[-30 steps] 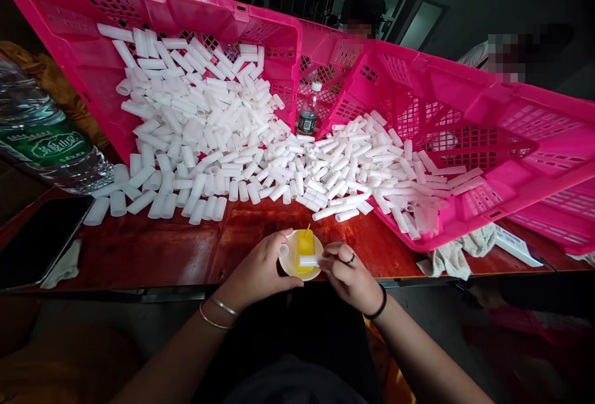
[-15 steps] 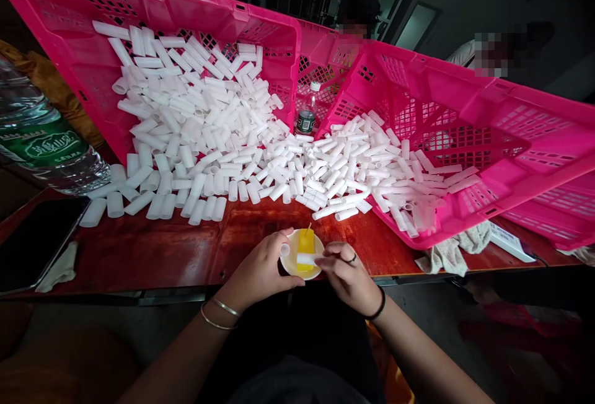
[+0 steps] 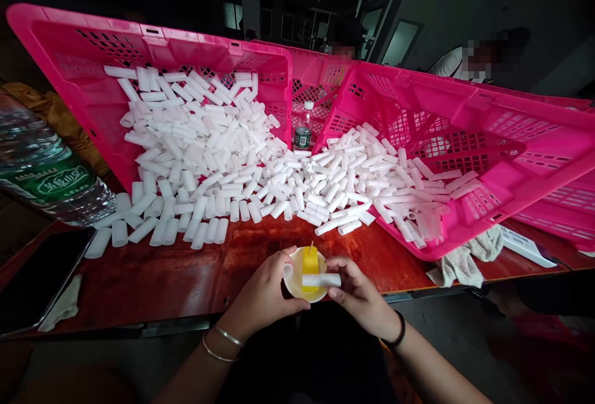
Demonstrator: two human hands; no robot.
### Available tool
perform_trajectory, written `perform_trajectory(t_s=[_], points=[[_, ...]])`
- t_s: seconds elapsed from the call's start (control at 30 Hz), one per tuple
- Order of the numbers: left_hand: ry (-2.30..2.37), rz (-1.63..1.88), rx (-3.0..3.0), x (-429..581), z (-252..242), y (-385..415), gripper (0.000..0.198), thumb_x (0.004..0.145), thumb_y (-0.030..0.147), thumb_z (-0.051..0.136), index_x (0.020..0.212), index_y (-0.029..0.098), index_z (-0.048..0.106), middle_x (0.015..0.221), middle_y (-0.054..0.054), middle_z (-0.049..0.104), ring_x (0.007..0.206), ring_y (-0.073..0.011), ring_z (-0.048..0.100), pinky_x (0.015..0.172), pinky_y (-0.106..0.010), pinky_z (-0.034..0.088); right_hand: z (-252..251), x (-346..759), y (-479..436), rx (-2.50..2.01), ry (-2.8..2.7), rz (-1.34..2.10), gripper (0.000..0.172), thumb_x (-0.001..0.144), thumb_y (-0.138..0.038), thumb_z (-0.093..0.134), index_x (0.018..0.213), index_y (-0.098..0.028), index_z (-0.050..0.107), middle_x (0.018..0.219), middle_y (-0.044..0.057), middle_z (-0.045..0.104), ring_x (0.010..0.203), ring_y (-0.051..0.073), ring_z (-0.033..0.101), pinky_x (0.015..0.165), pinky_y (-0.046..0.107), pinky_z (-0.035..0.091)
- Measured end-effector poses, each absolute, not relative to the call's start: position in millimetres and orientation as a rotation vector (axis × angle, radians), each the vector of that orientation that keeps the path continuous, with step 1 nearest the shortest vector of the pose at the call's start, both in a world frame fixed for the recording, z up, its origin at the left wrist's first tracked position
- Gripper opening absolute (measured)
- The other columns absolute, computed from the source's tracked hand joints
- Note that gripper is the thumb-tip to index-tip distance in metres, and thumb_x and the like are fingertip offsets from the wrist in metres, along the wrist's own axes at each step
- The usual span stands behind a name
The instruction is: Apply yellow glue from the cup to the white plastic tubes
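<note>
My left hand (image 3: 264, 287) grips a small pale bowl (image 3: 295, 289) at its left rim, thumb below. A short white tube (image 3: 288, 271) is tucked at its fingertips, its round end facing up. In the bowl stands a yellow block (image 3: 310, 260) with a thin stick jutting from its top. Across the block's lower part lies a white tube (image 3: 321, 280), its right end more see-through than its left. My right hand (image 3: 357, 295) is around that right end, with index finger above and thumb below spread apart. Whether a fingertip still touches the tube is hard to see.
White tubes (image 3: 204, 137) spill from two tipped pink crates (image 3: 469, 100) onto the red-brown table (image 3: 186, 280). A large water bottle (image 3: 60, 175) and a phone (image 3: 41, 274) are at left, a small bottle (image 3: 304, 128) between the crates. A cloth (image 3: 465, 261) lies right; people sit beyond.
My right fingers have come apart from their pinch on the tube, and more of the tube shows. Left hand and bowl keep their hold; the view has tilted upward.
</note>
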State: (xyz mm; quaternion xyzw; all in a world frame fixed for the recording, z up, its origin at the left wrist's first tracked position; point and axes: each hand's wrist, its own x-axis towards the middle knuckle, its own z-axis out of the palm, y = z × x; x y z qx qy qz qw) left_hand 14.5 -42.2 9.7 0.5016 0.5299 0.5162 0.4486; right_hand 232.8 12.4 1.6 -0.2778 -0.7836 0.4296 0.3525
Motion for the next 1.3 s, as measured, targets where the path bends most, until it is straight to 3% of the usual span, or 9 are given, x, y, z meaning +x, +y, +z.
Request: perform_trajectory(t_s=[0.07, 0.17, 0.27, 0.47, 0.67, 0.77, 0.9, 1.0, 1.3], points=[[1.343, 1.238, 1.302, 14, 9, -42, 0.058, 0.041, 0.019, 0.087, 0.096, 0.023, 0.067, 0.126, -0.008, 0.058, 0.119, -0.0334, 0.049, 0.109, -0.051, 0.028, 3, 233, 12, -0.772, -2.000, 1.157, 0.020, 0.091, -0.026, 0.051, 0.111, -0.027, 0.054, 0.088, 0.004, 0.061, 0.070, 0.015, 0.062, 0.059, 0.028, 0.056], [1.373, 1.195, 1.365, 14, 8, -42, 0.058, 0.044, 0.022, 0.087, 0.098, 0.023, 0.066, 0.128, -0.008, 0.057, 0.119, -0.0332, 0.048, 0.108, -0.051, 0.030, 4, 235, 11, -0.721, -2.134, 0.872, 0.015, 0.089, -0.019, 0.053, 0.099, -0.025, 0.062, 0.093, 0.007, 0.060, 0.087, 0.020, 0.061, 0.074, 0.034, 0.055], [1.359, 1.202, 1.360, 13, 8, -41, 0.055, 0.045, 0.021, 0.087, 0.096, 0.023, 0.066, 0.126, -0.009, 0.057, 0.117, -0.0325, 0.050, 0.108, -0.050, 0.031, 3, 237, 11, -0.653, -2.221, 0.707, 0.019, 0.087, -0.015, 0.052, 0.101, -0.025, 0.062, 0.099, 0.009, 0.056, 0.097, 0.022, 0.058, 0.080, 0.037, 0.053], [1.380, 1.158, 1.443, 13, 5, -41, 0.053, 0.048, 0.025, 0.086, 0.096, 0.022, 0.064, 0.129, -0.010, 0.055, 0.117, -0.0319, 0.051, 0.104, -0.046, 0.037, 4, 236, 15, -0.782, -2.080, 1.004, 0.021, 0.089, -0.025, 0.054, 0.110, -0.023, 0.055, 0.093, 0.007, 0.063, 0.083, 0.019, 0.064, 0.072, 0.033, 0.057], [1.460, 1.043, 1.689, 12, 2, -39, 0.058, 0.052, 0.030, 0.084, 0.101, 0.021, 0.054, 0.131, -0.011, 0.050, 0.117, -0.0317, 0.050, 0.100, -0.048, 0.041, 1, 242, 15, -0.453, -2.322, 0.403, 0.025, 0.086, -0.008, 0.052, 0.105, -0.020, 0.063, 0.105, 0.010, 0.063, 0.096, 0.022, 0.060, 0.081, 0.039, 0.054], [1.546, 1.067, 1.862, 7, 7, -43, 0.048, 0.067, 0.031, 0.074, 0.105, 0.019, 0.046, 0.136, -0.015, 0.041, 0.124, -0.0302, 0.044, 0.101, -0.047, 0.041, 8, 239, 9, -0.551, -2.132, 0.594, 0.022, 0.086, -0.010, 0.055, 0.104, -0.021, 0.060, 0.104, 0.010, 0.065, 0.098, 0.022, 0.061, 0.084, 0.038, 0.053], [1.740, 1.048, 1.929, 2, 31, -56, 0.019, 0.092, 0.023, 0.038, 0.109, 0.018, 0.044, 0.112, -0.012, 0.057, 0.103, -0.0206, 0.058, 0.090, -0.039, 0.049, 39, 232, -6, -0.781, -1.702, 1.024, 0.014, 0.086, -0.027, 0.060, 0.100, -0.023, 0.059, 0.090, 0.006, 0.067, 0.081, 0.017, 0.065, 0.070, 0.029, 0.055], [1.718, 0.962, 2.152, 6, 57, -70, 0.022, 0.093, 0.023, 0.041, 0.113, 0.019, 0.046, 0.107, -0.009, 0.062, 0.100, -0.0209, 0.060, 0.087, -0.036, 0.051, 69, 229, -20, -0.803, -1.577, 1.262, 0.019, 0.082, -0.035, 0.065, 0.095, -0.021, 0.061, 0.079, 0.003, 0.066, 0.066, 0.013, 0.061, 0.058, 0.024, 0.052], [1.733, 0.755, 2.782, 27, 119, -106, 0.026, 0.090, 0.014, 0.040, 0.112, 0.016, 0.052, 0.095, -0.008, 0.066, 0.085, -0.0243, 0.061, 0.074, -0.042, 0.053, 125, 230, -48, -0.782, -1.693, 1.439, 0.023, 0.077, -0.035, 0.069, 0.089, -0.017, 0.063, 0.079, 0.003, 0.065, 0.067, 0.013, 0.059, 0.061, 0.024, 0.048]])
